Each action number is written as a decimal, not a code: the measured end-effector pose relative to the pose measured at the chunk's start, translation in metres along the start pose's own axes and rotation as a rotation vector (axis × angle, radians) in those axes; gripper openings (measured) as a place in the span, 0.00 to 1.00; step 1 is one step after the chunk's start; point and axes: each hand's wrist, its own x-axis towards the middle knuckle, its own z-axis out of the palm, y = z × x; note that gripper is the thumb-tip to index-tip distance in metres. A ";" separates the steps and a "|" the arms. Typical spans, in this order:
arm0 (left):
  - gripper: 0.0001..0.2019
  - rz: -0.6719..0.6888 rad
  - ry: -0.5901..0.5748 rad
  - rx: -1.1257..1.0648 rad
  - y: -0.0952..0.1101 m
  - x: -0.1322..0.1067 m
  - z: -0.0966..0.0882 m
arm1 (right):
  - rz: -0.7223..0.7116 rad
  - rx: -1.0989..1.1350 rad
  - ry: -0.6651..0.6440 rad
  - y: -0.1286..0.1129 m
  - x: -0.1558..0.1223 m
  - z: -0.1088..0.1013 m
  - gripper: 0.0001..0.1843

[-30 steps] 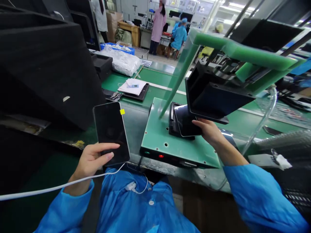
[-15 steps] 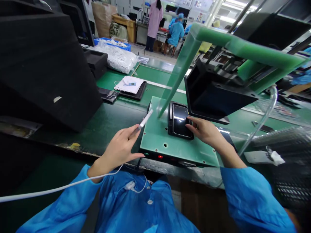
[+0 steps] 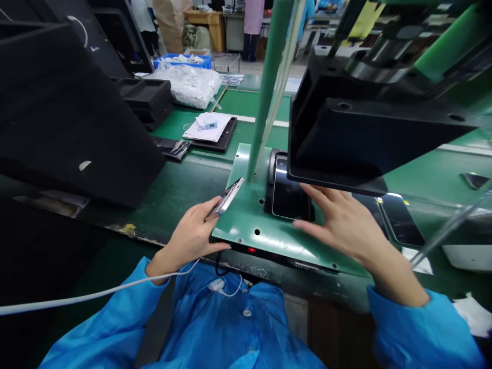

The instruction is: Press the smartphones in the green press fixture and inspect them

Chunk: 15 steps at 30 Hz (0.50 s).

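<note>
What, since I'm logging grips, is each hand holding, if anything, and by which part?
The left hand holds a slim, silver-edged, rectangular smartphone by its near end. The open right hand holds nothing.

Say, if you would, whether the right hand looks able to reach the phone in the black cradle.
Probably yes: the right hand is beside the phone, whose near end is uncovered, though the black block hangs above.

The green table [image 3: 188,179] held a big black box [image 3: 77,123], a puffy plastic bag [image 3: 192,87], a flat black tray [image 3: 225,137], a green machine [image 3: 234,223] and two dark phones [image 3: 403,219].
</note>
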 end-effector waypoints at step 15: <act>0.54 -0.081 -0.072 0.019 0.009 0.003 -0.006 | -0.068 -0.044 0.155 0.006 -0.005 0.012 0.23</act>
